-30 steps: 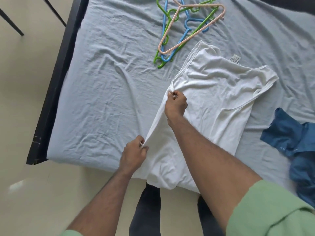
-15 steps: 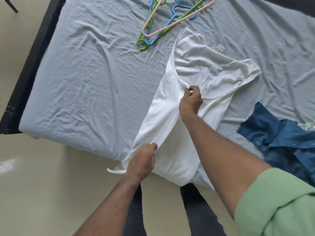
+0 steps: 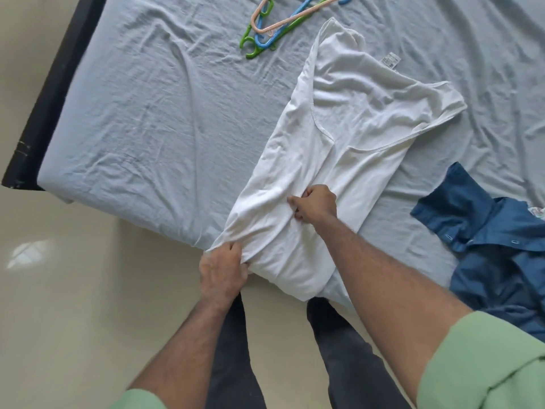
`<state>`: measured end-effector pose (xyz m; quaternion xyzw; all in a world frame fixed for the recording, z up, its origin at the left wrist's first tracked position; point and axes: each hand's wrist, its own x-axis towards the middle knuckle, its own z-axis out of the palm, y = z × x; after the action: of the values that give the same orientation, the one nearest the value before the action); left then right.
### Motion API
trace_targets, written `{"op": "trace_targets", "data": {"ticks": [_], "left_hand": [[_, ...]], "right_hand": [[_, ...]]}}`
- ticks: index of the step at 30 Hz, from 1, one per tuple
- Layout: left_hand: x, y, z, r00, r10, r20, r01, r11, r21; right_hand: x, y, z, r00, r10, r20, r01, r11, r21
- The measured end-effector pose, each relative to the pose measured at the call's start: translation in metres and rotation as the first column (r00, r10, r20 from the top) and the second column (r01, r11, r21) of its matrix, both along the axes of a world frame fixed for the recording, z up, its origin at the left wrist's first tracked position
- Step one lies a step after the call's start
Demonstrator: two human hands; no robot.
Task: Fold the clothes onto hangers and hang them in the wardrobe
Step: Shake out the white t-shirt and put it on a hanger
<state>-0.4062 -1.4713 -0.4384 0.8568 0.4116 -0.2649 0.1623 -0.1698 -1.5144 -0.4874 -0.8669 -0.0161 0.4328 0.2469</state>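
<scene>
Head view: left hand (image 3: 224,270) gripping the hem corner and right hand (image 3: 314,206) pinching the mid-body of the white vest (image 3: 339,119), apparently to fold it lengthwise, the vest spread on the bed (image 3: 147,113) beyond both hands, hangers (image 3: 283,22) farther off

bed (image 3: 153,119): pale blue wrinkled sheet | frame (image 3: 50,95): black | floor (image 3: 59,305): cream, glossy

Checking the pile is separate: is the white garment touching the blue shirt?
Apart. The head view shows bare bedsheet between the white garment and blue shirt.
</scene>
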Motion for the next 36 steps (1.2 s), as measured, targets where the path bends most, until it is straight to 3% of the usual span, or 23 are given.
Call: {"op": "trace_targets", "data": {"ticks": [3, 6, 9, 15, 20, 24, 31, 36], "left_hand": [[-0.008, -0.008, 0.0, 0.999, 0.03, -0.024, -0.03, 0.999, -0.024], [-0.016, -0.017, -0.002, 0.998, -0.066, 0.002, 0.065, 0.998, 0.013], [-0.021, -0.022, -0.004, 0.988, -0.154, 0.02, 0.156, 0.981, -0.119], [0.003, 0.006, -0.001, 0.979, 0.083, 0.188, -0.046, 0.98, -0.194], [0.047, 0.033, 0.001, 0.941, 0.193, 0.278, -0.163, 0.979, -0.125], [0.065, 0.049, 0.001, 0.877, 0.445, 0.181, -0.406, 0.888, -0.216], [0.054, 0.058, -0.006, 0.922, 0.387, -0.026, -0.382, 0.892, -0.241], [0.044, 0.055, -0.002, 0.903, 0.429, 0.018, -0.42, 0.891, -0.171]], "right_hand": [[-0.016, -0.001, -0.006, 1.0, 0.022, 0.019, -0.022, 1.0, -0.003], [-0.02, -0.003, -0.009, 0.998, 0.035, 0.047, -0.035, 0.999, 0.015], [-0.02, -0.006, -0.003, 0.997, 0.064, 0.045, -0.065, 0.998, 0.026], [-0.005, -0.01, 0.014, 0.987, 0.148, 0.056, -0.149, 0.989, 0.014], [0.022, -0.028, 0.025, 0.987, 0.08, 0.142, -0.079, 0.997, -0.017], [0.037, -0.06, 0.029, 0.981, 0.024, 0.192, -0.009, 0.997, -0.081], [0.021, -0.117, 0.028, 0.987, -0.058, 0.148, 0.084, 0.981, -0.176], [0.01, -0.131, 0.029, 0.989, -0.083, 0.126, 0.098, 0.988, -0.121]]}}
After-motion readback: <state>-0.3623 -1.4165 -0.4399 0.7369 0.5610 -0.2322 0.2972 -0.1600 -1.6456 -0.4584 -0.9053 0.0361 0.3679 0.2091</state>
